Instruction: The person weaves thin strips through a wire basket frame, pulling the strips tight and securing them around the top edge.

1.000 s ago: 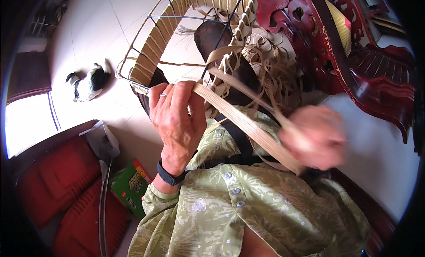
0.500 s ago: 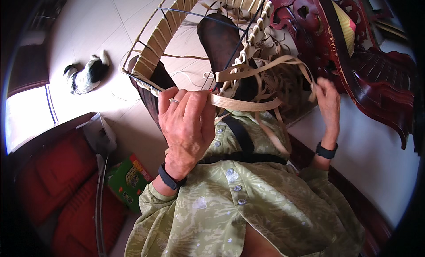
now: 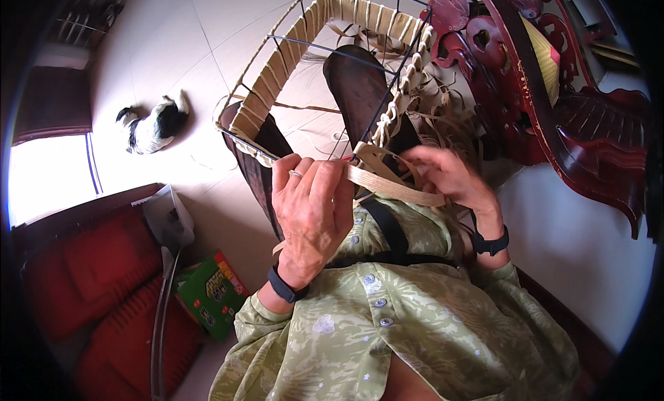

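Observation:
On my lap stands a rectangular basket frame of dark wire, its band of flat tan strip bound with pale cord. My left hand, a ring on one finger, is closed at the frame's near corner, pinching a flat tan strip that runs out to the right. My right hand is beside that corner, its bent fingers closed on a looped part of the strip. The fingertips are partly hidden and slightly blurred. Knotted pale cord lines the frame's right side.
Loose tan strips hang in a tangle right of the frame. A carved dark-red wooden chair stands at the right. A black-and-white animal lies on the tiled floor. Red cushions and a green box are at the left.
My right hand has swung left from the far right to the frame's near corner, bringing the strip with it. My left hand keeps its grip; the view has shifted slightly.

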`<state>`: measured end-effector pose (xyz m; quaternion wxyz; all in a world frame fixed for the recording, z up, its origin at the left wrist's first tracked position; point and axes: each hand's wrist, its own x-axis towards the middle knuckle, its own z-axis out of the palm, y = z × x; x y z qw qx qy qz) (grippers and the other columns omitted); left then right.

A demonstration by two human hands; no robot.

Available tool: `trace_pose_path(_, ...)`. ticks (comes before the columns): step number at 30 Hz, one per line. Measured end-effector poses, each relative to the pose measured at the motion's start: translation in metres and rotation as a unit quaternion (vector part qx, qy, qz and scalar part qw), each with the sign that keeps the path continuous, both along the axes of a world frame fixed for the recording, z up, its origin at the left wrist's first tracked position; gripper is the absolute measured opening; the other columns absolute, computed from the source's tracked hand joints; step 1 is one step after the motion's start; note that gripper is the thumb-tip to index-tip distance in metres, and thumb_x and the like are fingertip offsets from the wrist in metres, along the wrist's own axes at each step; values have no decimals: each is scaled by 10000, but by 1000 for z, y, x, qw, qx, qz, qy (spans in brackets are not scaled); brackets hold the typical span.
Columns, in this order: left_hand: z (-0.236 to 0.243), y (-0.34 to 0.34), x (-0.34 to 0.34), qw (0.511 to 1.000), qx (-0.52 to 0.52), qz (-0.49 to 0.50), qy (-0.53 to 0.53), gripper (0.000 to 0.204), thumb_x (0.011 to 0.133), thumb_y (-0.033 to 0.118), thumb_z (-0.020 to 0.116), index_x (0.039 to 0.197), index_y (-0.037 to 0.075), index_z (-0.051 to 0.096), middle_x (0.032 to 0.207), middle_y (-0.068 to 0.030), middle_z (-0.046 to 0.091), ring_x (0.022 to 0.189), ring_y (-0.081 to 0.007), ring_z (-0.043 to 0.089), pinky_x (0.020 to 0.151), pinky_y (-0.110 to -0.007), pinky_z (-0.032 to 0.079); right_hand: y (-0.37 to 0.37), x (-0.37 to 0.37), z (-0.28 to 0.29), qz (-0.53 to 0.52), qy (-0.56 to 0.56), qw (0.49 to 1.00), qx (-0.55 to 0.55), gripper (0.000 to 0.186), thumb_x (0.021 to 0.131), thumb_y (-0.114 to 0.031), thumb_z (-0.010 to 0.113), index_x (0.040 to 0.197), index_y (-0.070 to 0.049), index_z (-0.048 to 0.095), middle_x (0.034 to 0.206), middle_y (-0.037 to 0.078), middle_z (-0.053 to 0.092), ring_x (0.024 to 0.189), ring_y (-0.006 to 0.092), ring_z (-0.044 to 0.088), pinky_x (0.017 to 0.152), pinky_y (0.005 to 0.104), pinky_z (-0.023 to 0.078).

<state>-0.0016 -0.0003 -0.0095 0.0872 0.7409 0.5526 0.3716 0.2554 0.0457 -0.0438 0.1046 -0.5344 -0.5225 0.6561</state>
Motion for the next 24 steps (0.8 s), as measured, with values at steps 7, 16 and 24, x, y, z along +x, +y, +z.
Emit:
trace_pose_path(7, -2, -1, -4, 1000, -4, -13, -4, 156, 816, 11, 690, 953, 38, 620, 770, -87, 615, 727, -263, 598, 842, -427, 457, -26, 35, -17, 60, -3, 991, -124, 376, 862, 3, 577, 1227, -23, 663, 895, 42, 683, 669, 65, 609, 547, 211, 456)
trace_pose_path(16, -2, -2, -4, 1000, 2, -18, -10, 165, 811, 9, 688, 967, 37, 642, 781, -85, 622, 739, -265, 598, 842, -424, 452, -10, 65, -13, 19, -218, 920, 324, 164, 943, -135, 671, 1012, 5, 718, 839, 77, 661, 664, 104, 590, 592, 294, 469)
trace_pose_path(24, -5, -11, -4, 999, 26, -20, -8, 196, 812, 1, 699, 991, 35, 627, 821, -73, 643, 761, -245, 612, 836, -408, 443, 111, -48, 146, -143, -175, 446, 866, 198, 965, -14, 580, 1124, -38, 694, 1013, 60, 720, 819, 157, 662, 729, 299, 548)
